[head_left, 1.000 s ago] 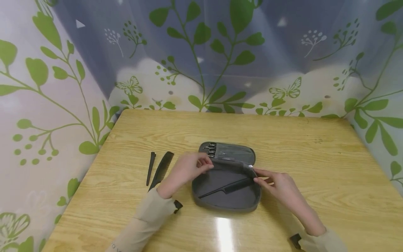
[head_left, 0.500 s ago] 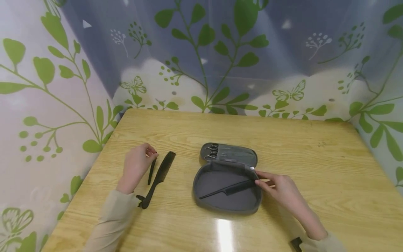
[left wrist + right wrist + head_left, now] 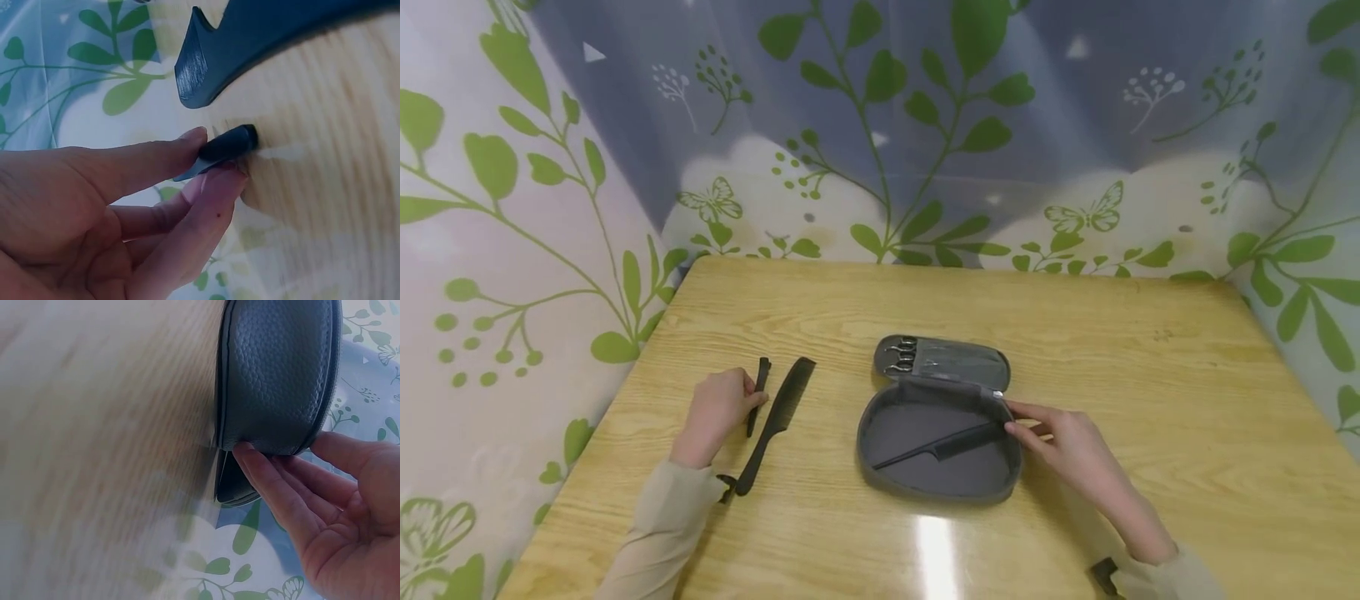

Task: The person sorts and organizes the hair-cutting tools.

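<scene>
My left hand point(image 3: 717, 412) pinches a slim black hair clip point(image 3: 230, 144) between thumb and fingers, at the left of the table. Just right of it lies a black handled comb point(image 3: 781, 417), teeth facing right. My right hand point(image 3: 1070, 446) holds the right rear side of an open grey zip case point(image 3: 940, 492), fingers against its outer wall and thumb at the zip edge in the right wrist view. Inside the case a black tail comb point(image 3: 958, 443) lies slantwise. The case's lid point(image 3: 973, 360) lies folded back, with several metal scissors point(image 3: 904, 357) in its pocket.
The light wooden table point(image 3: 1157, 383) carries all these things. A leaf-patterned curtain point(image 3: 880, 175) hangs along its back and sides.
My left hand has moved left from above the case to the hair clip and now pinches it. My right hand has stayed at the case's side.
</scene>
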`<state>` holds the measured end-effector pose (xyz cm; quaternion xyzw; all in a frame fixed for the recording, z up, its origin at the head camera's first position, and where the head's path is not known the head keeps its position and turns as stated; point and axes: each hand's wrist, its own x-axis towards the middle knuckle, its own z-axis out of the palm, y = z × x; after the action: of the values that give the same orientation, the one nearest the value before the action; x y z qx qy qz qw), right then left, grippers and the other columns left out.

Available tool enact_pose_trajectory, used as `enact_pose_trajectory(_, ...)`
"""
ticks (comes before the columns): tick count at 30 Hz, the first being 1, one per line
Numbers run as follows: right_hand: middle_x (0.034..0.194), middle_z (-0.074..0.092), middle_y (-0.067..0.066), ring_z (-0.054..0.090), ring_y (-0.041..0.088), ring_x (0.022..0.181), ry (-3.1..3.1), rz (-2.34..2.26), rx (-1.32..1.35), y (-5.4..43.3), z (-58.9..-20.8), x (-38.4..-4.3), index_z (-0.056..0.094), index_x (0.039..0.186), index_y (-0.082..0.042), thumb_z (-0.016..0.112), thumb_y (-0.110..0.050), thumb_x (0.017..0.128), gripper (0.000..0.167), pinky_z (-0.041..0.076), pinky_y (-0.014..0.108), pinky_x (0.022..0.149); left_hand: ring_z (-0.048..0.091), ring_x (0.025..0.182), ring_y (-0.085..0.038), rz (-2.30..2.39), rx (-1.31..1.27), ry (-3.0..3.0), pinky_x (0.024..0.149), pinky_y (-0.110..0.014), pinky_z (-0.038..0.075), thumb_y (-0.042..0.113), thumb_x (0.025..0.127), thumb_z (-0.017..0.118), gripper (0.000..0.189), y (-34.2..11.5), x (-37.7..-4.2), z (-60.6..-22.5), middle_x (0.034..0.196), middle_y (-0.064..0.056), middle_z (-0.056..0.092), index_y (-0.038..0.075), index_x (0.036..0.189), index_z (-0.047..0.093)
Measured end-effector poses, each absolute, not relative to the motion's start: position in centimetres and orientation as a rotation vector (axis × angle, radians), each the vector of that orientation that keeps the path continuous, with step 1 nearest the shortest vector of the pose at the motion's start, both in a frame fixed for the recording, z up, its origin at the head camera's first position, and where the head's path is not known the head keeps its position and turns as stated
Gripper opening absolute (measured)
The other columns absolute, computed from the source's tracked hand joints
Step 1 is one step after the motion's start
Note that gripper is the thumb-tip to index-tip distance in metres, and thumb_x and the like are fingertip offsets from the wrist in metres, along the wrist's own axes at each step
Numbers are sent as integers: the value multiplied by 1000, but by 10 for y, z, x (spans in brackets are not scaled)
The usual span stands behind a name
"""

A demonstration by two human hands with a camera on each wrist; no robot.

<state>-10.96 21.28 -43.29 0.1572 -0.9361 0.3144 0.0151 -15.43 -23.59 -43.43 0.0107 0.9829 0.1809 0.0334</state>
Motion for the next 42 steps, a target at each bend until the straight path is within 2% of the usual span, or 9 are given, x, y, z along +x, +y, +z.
enact_pose_trajectory(6, 109, 75, 19, 76, 24, 79, -2920, 968, 484, 212, -432, -110, 71, 127, -4, 72, -20, 96, 36, 60, 35, 65, 55, 53, -17, 605, 69, 3147, 50, -31, 44, 12, 91, 74, 20, -236, -152, -428, 69, -10, 66, -4, 84, 66)
enact_pose_trajectory(12, 108, 76, 12, 76, 23, 79, -2868, 930, 458, 212, -427, -109, 70, 128, -4, 76, -23, 93, 41, 60, 36, 63, 67, 63, -23, 681, 118, 3260, 53, -34, 47, 18, 95, 72, 17, -219, -148, -409, 82, -10, 73, 1, 96, 68)
enact_pose_trajectory(19, 109, 76, 10, 75, 25, 84, -2658, 889, 499, 206, -419, -111, 71, 124, -3, 77, -11, 91, 35, 61, 35, 66, 72, 68, -21, 921, 408, 3313, 62, -38, 58, 16, 90, 79, 16, -174, -142, -391, 81, -6, 72, 5, 99, 74)
enact_pose_trajectory(25, 107, 77, 7, 75, 23, 84, -2444, 897, 685, 189, -413, -110, 75, 119, -6, 83, -1, 81, 39, 61, 31, 65, 69, 67, -12, 988, 719, 3249, 61, -27, 57, 15, 86, 83, 13, -131, -132, -391, 79, 1, 70, 11, 96, 77)
enact_pose_trajectory(27, 107, 77, 6, 74, 20, 82, -2397, 893, 758, 182, -412, -109, 74, 120, -7, 84, 0, 79, 43, 60, 29, 64, 68, 67, -10, 965, 851, 3210, 60, -22, 55, 16, 85, 83, 12, -118, -129, -393, 81, 3, 69, 12, 96, 78)
enact_pose_trajectory(32, 113, 75, 2, 73, 18, 91, -2340, 848, 946, 168, -410, -106, 74, 121, -10, 86, -6, 78, 46, 60, 34, 73, 63, 68, -8, 899, 1178, 3030, 59, -14, 48, 18, 87, 82, 14, -94, -121, -399, 84, 2, 68, 12, 98, 79)
enact_pose_trajectory(35, 110, 74, -1, 72, 17, 94, -2343, 833, 1041, 163, -410, -104, 76, 116, -12, 87, -9, 77, 41, 60, 33, 76, 64, 69, -6, 898, 1255, 2925, 59, -12, 47, 19, 88, 82, 14, -85, -117, -402, 85, 1, 68, 10, 99, 79)
enact_pose_trajectory(42, 96, 73, -4, 70, 9, 80, -2349, 822, 1188, 162, -417, -104, 80, 98, -11, 90, -4, 72, 29, 56, 19, 69, 65, 71, -5, 878, 1303, 2872, 61, -10, 47, 20, 88, 81, 12, -75, -111, -409, 84, 3, 68, 12, 97, 79)
